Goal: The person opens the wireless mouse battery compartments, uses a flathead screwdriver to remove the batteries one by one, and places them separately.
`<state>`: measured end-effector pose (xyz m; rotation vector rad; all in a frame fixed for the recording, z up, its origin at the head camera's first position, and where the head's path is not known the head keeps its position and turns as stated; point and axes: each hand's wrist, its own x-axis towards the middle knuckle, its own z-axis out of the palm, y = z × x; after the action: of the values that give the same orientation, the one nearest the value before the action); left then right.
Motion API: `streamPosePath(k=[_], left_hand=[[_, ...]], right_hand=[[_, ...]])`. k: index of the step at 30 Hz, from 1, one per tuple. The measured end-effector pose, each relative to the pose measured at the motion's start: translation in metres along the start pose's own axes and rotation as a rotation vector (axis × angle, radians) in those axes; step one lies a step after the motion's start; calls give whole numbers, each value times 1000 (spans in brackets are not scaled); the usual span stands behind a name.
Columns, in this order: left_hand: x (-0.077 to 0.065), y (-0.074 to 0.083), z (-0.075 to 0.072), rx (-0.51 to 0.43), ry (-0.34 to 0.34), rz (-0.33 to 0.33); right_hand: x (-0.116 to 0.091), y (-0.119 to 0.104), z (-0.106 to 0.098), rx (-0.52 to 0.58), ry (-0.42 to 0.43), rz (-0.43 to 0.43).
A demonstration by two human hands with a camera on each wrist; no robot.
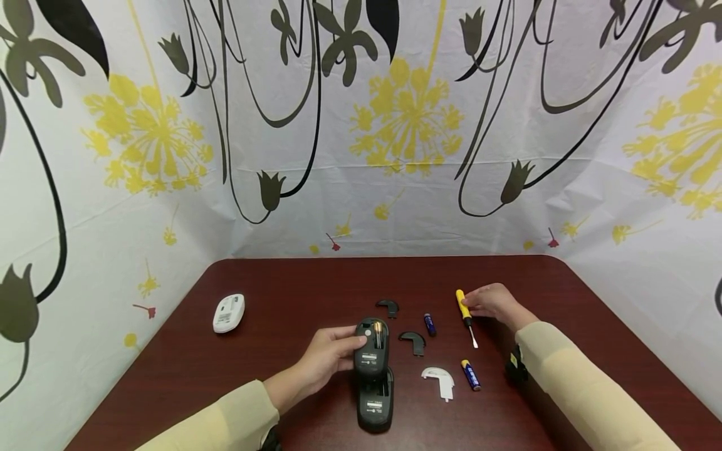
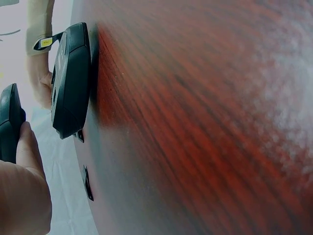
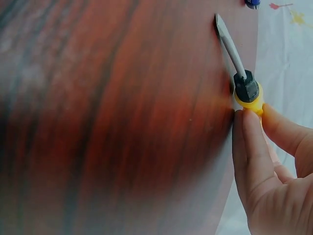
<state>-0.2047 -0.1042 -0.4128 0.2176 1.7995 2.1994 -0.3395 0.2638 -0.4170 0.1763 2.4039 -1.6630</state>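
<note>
My left hand (image 1: 324, 356) grips a black computer mouse (image 1: 372, 362), its underside up and its battery bay uncovered with a battery showing inside. Just below it on the table lies a second black mouse (image 1: 375, 408), also underside up with its bay uncovered. The left wrist view has the held mouse (image 2: 7, 125) at its left edge and the lying mouse (image 2: 72, 83) beyond. Over on the right, my right hand (image 1: 496, 303) pinches the yellow handle of a screwdriver (image 1: 464, 307) between thumb and fingers. The screwdriver's metal shaft (image 3: 231, 46) points away from the hand in the right wrist view.
Between the hands lie two black battery covers (image 1: 413, 342), a white battery cover (image 1: 440, 379) and two blue batteries, one farther back (image 1: 430, 324) and one nearer (image 1: 470, 376). At the left sits a white mouse (image 1: 229, 313). A patterned cloth (image 1: 361, 232) hangs behind the brown table (image 1: 293, 285).
</note>
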Motion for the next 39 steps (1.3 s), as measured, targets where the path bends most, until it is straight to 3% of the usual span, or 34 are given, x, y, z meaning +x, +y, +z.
streamPosePath(k=[8, 28, 36, 39], left_hand=[[0, 0, 0, 4, 2, -1], [0, -1, 1, -2, 8, 0], [1, -1, 1, -6, 7, 2], [1, 0, 1, -8, 8, 2]], right_hand=[[-4, -2, 4, -80, 27, -41], [-7, -1, 2, -113, 28, -50], [-13, -17, 1, -134, 89, -133], [-16, -26, 5, -89, 35, -198]])
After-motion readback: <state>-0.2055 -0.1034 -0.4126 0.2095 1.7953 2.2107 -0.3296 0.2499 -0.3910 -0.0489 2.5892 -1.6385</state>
